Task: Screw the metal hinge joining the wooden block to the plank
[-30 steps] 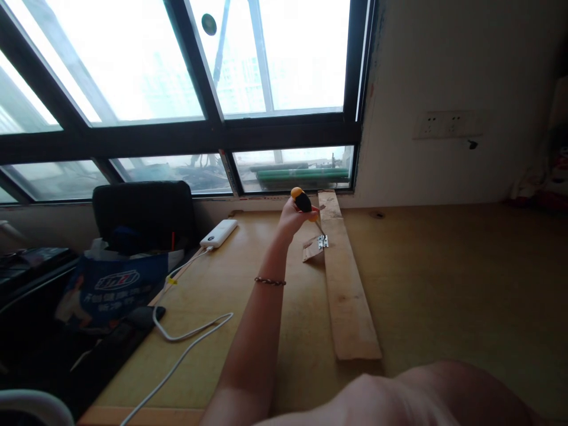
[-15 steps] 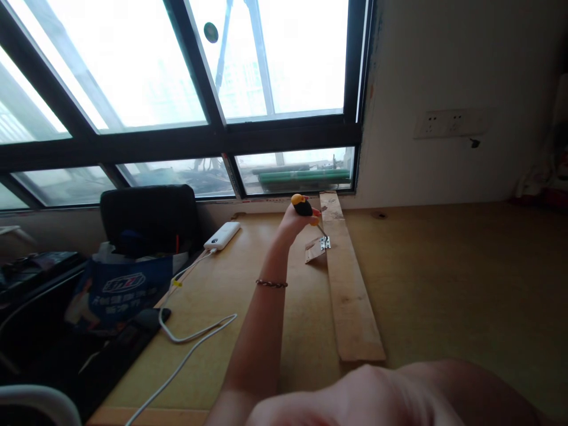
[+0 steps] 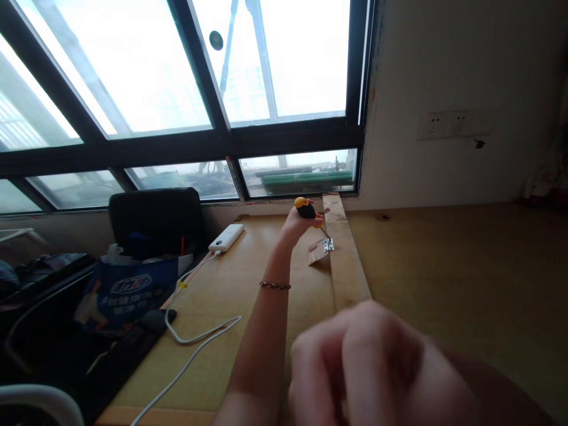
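The left hand was stretched far out over the tabletop, its fingers wrapped around the black-and-yellow handle of a screwdriver. The tool stood tilted, its thin shaft running down and to the right so the tip met a small metal hinge. That hinge sat at the left edge of a long wooden plank lying lengthwise on the tabletop toward the window, with a small brownish piece joined to its other leaf and resting just beside the plank.

Across the last second the left hand had barely shifted; its grip and the tip's place on the hinge matched the earlier views. What had changed was the right hand: where only a blurred forearm had filled the bottom edge before, it had risen close before the camera, hiding the near end of the plank. Its fingers were curled loosely inward, but the blur hid whether they held anything. I judged that the screwdriver work at the hinge carried on while the right hand moved in.

Off to the left lay a white power bank, a trailing white cable and a blue bag
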`<state>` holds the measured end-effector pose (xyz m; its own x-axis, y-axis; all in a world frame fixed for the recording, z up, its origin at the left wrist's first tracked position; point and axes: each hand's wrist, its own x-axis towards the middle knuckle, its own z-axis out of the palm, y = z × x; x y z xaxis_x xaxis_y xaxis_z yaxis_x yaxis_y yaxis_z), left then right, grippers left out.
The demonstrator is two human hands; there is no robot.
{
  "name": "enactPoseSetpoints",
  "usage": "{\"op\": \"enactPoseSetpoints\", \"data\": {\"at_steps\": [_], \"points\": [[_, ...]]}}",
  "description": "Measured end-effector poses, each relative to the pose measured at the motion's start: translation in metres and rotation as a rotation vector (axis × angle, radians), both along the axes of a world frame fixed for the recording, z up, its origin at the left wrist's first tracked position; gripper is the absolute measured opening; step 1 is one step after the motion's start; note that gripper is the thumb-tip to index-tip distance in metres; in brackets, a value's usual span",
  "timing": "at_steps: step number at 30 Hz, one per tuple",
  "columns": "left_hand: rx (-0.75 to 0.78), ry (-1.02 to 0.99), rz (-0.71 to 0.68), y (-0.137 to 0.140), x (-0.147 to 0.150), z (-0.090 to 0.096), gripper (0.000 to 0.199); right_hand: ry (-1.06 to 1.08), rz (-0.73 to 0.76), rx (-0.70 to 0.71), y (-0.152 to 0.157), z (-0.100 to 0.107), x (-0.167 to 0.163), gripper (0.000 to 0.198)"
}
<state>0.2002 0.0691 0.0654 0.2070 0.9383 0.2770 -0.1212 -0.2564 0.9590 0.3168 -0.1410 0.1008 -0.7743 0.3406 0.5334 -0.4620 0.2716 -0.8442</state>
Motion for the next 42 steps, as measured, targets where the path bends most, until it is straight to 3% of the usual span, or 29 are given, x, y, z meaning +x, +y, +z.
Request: {"op": "enactPoseSetpoints", "data": {"at_steps": [2, 4, 7, 8, 10, 13, 16, 24, 28, 42], "points": [[-0.019, 0.034, 0.036, -0.001, -0.001, 0.001, 0.059, 0.153, -0.036, -0.119, 0.032, 0.006, 0.002, 0.009], [-0.025, 0.059, 0.074, -0.001, -0.002, 0.002, 0.054, 0.243, -0.376, -0.118, 0.076, -0.002, 0.01, 0.009], [0.003, 0.084, 0.092, 0.001, -0.004, 0.0, 0.047, 0.144, -0.981, 0.028, 0.145, -0.041, 0.03, 0.016], [0.012, 0.095, 0.094, 0.002, -0.004, -0.002, 0.045, 0.034, -1.106, 0.098, 0.164, -0.058, 0.038, 0.017], [0.019, 0.106, 0.12, 0.007, -0.005, -0.005, 0.041, -0.213, -1.213, 0.214, 0.193, -0.093, 0.051, 0.02], [0.008, 0.09, 0.158, 0.011, -0.006, -0.009, 0.036, -0.474, -1.268, 0.307, 0.212, -0.132, 0.062, 0.029], [-0.024, 0.067, 0.097, 0.011, -0.009, -0.009, 0.035, -0.568, -1.297, 0.346, 0.216, -0.147, 0.065, 0.031], [-0.016, -0.01, -0.089, -0.003, -0.011, 0.003, 0.056, -0.566, -1.281, 0.36, 0.217, -0.146, 0.065, 0.03], [0.004, 0.004, -0.156, -0.012, -0.011, 0.011, 0.052, -0.538, -1.27, 0.332, 0.218, -0.148, 0.067, 0.033], [-0.051, 0.129, -0.167, -0.022, -0.007, 0.018, 0.047, -0.472, -1.202, 0.276, 0.221, -0.149, 0.071, 0.035]]}}
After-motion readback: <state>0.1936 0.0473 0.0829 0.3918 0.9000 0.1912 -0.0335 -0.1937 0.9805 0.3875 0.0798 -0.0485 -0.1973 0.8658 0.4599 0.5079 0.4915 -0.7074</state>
